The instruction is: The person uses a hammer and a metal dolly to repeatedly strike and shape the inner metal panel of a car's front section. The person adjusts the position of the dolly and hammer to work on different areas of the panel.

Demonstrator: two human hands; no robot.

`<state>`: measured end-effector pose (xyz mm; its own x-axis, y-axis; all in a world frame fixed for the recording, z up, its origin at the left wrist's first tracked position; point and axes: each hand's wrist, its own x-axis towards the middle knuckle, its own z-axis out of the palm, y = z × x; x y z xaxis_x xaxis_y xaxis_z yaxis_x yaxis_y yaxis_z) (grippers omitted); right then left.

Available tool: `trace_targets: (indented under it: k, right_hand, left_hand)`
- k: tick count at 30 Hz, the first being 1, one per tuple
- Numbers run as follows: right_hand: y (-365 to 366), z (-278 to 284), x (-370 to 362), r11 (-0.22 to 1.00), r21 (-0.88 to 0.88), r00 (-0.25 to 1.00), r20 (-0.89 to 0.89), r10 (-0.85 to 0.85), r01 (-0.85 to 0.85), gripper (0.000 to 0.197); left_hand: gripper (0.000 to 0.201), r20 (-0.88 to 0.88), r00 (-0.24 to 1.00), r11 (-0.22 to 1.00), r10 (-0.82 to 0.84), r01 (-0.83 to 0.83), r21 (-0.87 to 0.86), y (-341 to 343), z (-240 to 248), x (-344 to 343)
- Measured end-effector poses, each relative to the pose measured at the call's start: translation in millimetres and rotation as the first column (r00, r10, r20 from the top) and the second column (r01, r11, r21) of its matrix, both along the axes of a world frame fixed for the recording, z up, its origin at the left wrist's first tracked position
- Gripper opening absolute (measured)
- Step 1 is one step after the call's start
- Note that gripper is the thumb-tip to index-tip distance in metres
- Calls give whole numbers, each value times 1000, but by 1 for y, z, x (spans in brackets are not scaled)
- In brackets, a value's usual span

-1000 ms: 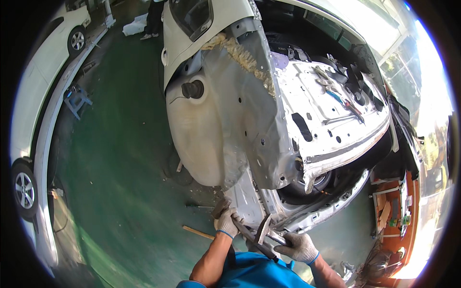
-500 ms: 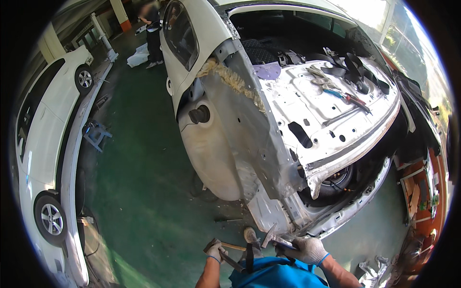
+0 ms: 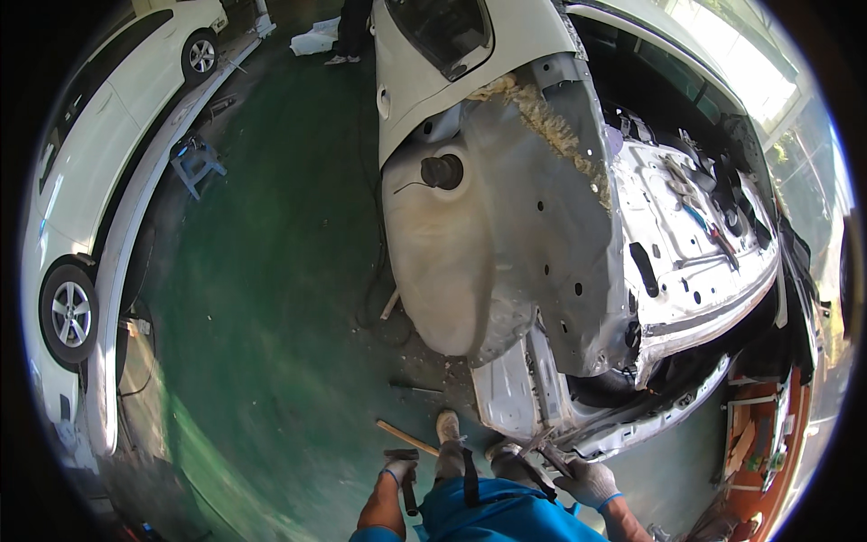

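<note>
My left hand [image 3: 397,471], in a pale work glove, is closed round a dark hammer [image 3: 409,496] whose head shows above the fingers. Also gloved, my right hand [image 3: 591,482] grips a second hammer [image 3: 557,460] with a slim metal head, close to the car's rear lower edge. Ahead stands a white car [image 3: 533,27] with its rear outer panel removed. That opening bares a grey inner panel [image 3: 515,208], a dusty rounded wheel housing [image 3: 433,271], a black filler neck [image 3: 442,172] and torn yellowish foam [image 3: 551,126]. Neither hammer appears to touch the car.
Pliers with blue and red handles [image 3: 709,230] lie on the bare rear deck [image 3: 668,280]. A wooden stick [image 3: 406,436] rests on the green floor [image 3: 271,271] by my foot. At left are another white car [image 3: 117,135] and a blue stool [image 3: 196,165]. A person [image 3: 353,32] stands far off.
My view has swung, so the car sits further right. The left hammer has turned from slanting to nearly upright, handle down. My right hand has shifted slightly right; both hands keep their hammers.
</note>
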<state>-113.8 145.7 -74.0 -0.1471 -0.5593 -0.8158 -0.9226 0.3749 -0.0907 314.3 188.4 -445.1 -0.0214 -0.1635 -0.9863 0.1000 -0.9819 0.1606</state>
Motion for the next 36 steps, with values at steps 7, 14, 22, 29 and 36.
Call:
trace_targets:
  k: [7, 14, 22, 29, 36]
  right_hand:
    - [-18, -1, 8, 998, -16, 997, -37, 65, -65, 56]
    - [-23, 2, 18, 998, 22, 996, -62, 66, -65, 57]
    - [-16, -1, 23, 992, -113, 998, 34, -49, 53, 53]
    - [4, -23, 20, 952, -202, 962, 196, -191, 230, 50]
    - [18, -42, 13, 901, -297, 919, 331, -214, 316, 46]
  left_hand:
    - [25, -5, 983, 980, -185, 185, 74, -9, 27, -14]
    - [25, -23, 988, 987, -152, 153, 51, -3, 3, -2]
    - [27, 46, 950, 950, -309, 306, 62, -5, -4, 55]
    - [20, 153, 886, 898, -438, 439, 25, -28, 46, 77]
    - [25, 222, 829, 854, -514, 518, 44, -51, 101, 57]
